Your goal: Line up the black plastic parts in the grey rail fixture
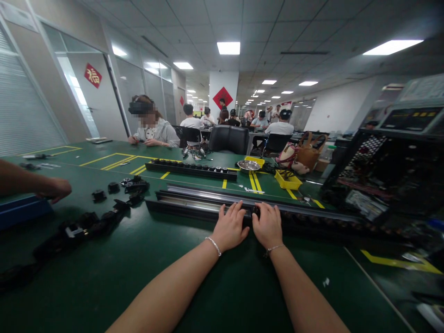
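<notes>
A long black channel-shaped rail (pixel 187 209) lies across the green table in front of me. My left hand (pixel 231 227) is closed over it, fingers across the channel and thumb at the near side. Close to its right, my right hand (pixel 267 225) bends its fingers over the same rail, around a small black part (pixel 255 212) mostly hidden by them. To the right of that hand, several dark parts (pixel 312 219) sit in a row along the rail. A second black rail (pixel 204 192) lies just behind.
Another rail filled with black parts (pixel 190 169) lies farther back. Loose black parts (pixel 99 196) are strewn at left, near another person's hand (pixel 57 188) and a blue box (pixel 24 212). A metal bowl (pixel 249 165), a yellow tray (pixel 288 180) and an open computer case (pixel 367 171) stand right.
</notes>
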Available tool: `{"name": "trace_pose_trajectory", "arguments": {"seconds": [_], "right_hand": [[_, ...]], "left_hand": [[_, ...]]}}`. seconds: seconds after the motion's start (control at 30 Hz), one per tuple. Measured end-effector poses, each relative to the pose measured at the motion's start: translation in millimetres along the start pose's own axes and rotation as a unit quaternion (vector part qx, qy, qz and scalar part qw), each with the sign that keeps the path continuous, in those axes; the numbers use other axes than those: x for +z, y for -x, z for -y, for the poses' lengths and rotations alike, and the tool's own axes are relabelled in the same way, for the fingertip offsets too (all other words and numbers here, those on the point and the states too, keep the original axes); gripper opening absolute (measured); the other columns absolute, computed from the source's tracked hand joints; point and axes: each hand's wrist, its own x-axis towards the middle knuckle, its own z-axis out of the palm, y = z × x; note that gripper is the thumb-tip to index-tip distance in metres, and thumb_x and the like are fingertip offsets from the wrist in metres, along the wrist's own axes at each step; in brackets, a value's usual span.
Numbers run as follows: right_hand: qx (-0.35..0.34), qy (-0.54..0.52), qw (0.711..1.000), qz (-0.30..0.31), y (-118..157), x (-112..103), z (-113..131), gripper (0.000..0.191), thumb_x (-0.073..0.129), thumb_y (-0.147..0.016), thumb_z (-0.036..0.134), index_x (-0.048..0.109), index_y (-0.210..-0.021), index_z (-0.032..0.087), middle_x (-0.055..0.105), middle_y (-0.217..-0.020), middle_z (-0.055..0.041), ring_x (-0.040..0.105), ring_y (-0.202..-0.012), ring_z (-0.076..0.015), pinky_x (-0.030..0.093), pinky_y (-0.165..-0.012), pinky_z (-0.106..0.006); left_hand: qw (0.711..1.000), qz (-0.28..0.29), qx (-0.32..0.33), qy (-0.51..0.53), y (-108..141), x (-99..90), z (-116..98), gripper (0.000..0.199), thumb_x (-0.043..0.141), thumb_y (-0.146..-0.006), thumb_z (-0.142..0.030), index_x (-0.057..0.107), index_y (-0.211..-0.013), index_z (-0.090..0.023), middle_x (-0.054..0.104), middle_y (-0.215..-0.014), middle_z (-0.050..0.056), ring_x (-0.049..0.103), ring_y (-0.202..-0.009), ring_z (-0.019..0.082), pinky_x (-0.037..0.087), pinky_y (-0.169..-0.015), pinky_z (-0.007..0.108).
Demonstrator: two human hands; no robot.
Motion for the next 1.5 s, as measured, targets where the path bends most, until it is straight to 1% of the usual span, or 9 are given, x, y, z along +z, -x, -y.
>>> {"name": "trace_pose_trajectory", "arguments": {"seconds": [0.13, 0.27, 0.43, 0.53, 0.63, 0.73, 0.83, 1.03, 1.5], "right_hand": [[-0.004, -0.011, 1.0, 0.012, 1.0, -1.5, -3.7, 0.034, 0.04, -0.081, 0.018, 0.056, -0.11, 0.013, 0.063, -0.112, -0.0114, 0.046, -0.118, -0.0222, 0.019, -0.108, -0.046], [0.011, 0.002, 1.0, 0.016, 2.9, -1.6, -6.9, 0.035, 0.037, -0.082, 0.017, 0.057, -0.11, 0.013, 0.064, -0.112, -0.0111, 0.047, -0.117, -0.0218, 0.018, -0.108, -0.047], [0.03, 0.015, 0.999, -0.018, 3.6, 0.7, -10.6, 0.034, 0.038, -0.082, 0.015, 0.06, -0.107, 0.014, 0.064, -0.113, -0.0094, 0.045, -0.118, -0.0233, 0.021, -0.106, -0.045], [0.036, 0.026, 0.999, -0.029, 3.9, 1.6, -13.2, 0.031, 0.039, -0.082, 0.016, 0.062, -0.102, 0.014, 0.064, -0.112, -0.0093, 0.046, -0.116, -0.0241, 0.025, -0.103, -0.043], [0.021, 0.034, 0.999, -0.028, 4.5, 1.6, -14.9, 0.029, 0.039, -0.083, 0.017, 0.065, -0.095, 0.015, 0.065, -0.109, -0.0092, 0.048, -0.114, -0.0244, 0.027, -0.102, -0.042], [0.011, 0.032, 0.999, -0.034, 4.7, 1.4, -16.4, 0.03, 0.039, -0.082, 0.016, 0.067, -0.093, 0.014, 0.065, -0.106, -0.0095, 0.048, -0.112, -0.0243, 0.03, -0.101, -0.041], [-0.002, 0.018, 0.999, -0.038, 4.3, 1.1, -18.5, 0.03, 0.039, -0.081, 0.015, 0.067, -0.092, 0.013, 0.065, -0.104, -0.0098, 0.048, -0.111, -0.0235, 0.033, -0.099, -0.039], [0.0, 0.013, 0.999, -0.031, 3.3, -0.6, -18.3, 0.031, 0.039, -0.079, 0.013, 0.068, -0.09, 0.014, 0.065, -0.102, -0.0094, 0.047, -0.111, -0.0231, 0.035, -0.099, -0.039], [0.008, -0.003, 1.0, -0.022, 2.5, -2.9, -16.6, 0.029, 0.04, -0.078, 0.014, 0.068, -0.083, 0.018, 0.065, -0.101, -0.0085, 0.046, -0.111, -0.0239, 0.034, -0.098, -0.04]], "left_hand": [[1.0, 0.0, 0.0, 0.011, -6.8, 6.9, -16.6, 0.041, 0.05, -0.082, -0.039, 0.047, -0.118, -0.021, 0.034, -0.144, 0.012, 0.034, -0.128, 0.028, 0.024, -0.103, 0.056], [1.0, 0.011, 0.004, 0.003, -9.6, 10.1, -24.4, 0.045, 0.05, -0.082, -0.04, 0.045, -0.124, -0.026, 0.035, -0.143, 0.011, 0.034, -0.127, 0.03, 0.024, -0.101, 0.057], [0.999, 0.029, 0.009, -0.021, -10.0, 10.7, -24.7, 0.055, 0.051, -0.081, -0.038, 0.035, -0.134, -0.035, 0.035, -0.144, 0.01, 0.033, -0.128, 0.031, 0.027, -0.098, 0.058], [0.998, 0.044, 0.016, -0.04, -10.4, 9.9, -24.3, 0.061, 0.051, -0.081, -0.033, 0.029, -0.138, -0.035, 0.036, -0.143, 0.01, 0.032, -0.128, 0.031, 0.029, -0.096, 0.059], [0.997, 0.052, 0.025, -0.053, -10.7, 8.1, -23.0, 0.065, 0.051, -0.082, -0.031, 0.024, -0.14, -0.036, 0.039, -0.142, 0.01, 0.033, -0.128, 0.031, 0.031, -0.095, 0.059], [0.996, 0.054, 0.036, -0.061, -10.4, 6.2, -21.0, 0.066, 0.05, -0.082, -0.031, 0.022, -0.141, -0.037, 0.04, -0.141, 0.01, 0.034, -0.128, 0.03, 0.033, -0.094, 0.058], [0.995, 0.056, 0.045, -0.07, -9.9, 5.5, -19.4, 0.063, 0.049, -0.084, -0.029, 0.023, -0.14, -0.037, 0.04, -0.141, 0.009, 0.034, -0.128, 0.03, 0.033, -0.095, 0.057], [0.994, 0.057, 0.045, -0.082, -9.3, 6.9, -19.0, 0.046, 0.04, -0.088, -0.027, 0.037, -0.134, -0.033, 0.042, -0.139, 0.012, 0.036, -0.128, 0.029, 0.032, -0.096, 0.057], [0.995, 0.054, 0.014, -0.08, -5.2, 5.5, -15.0, 0.042, 0.042, -0.087, -0.025, 0.043, -0.129, -0.027, 0.044, -0.137, 0.014, 0.041, -0.125, 0.027, 0.031, -0.101, 0.05]]}}
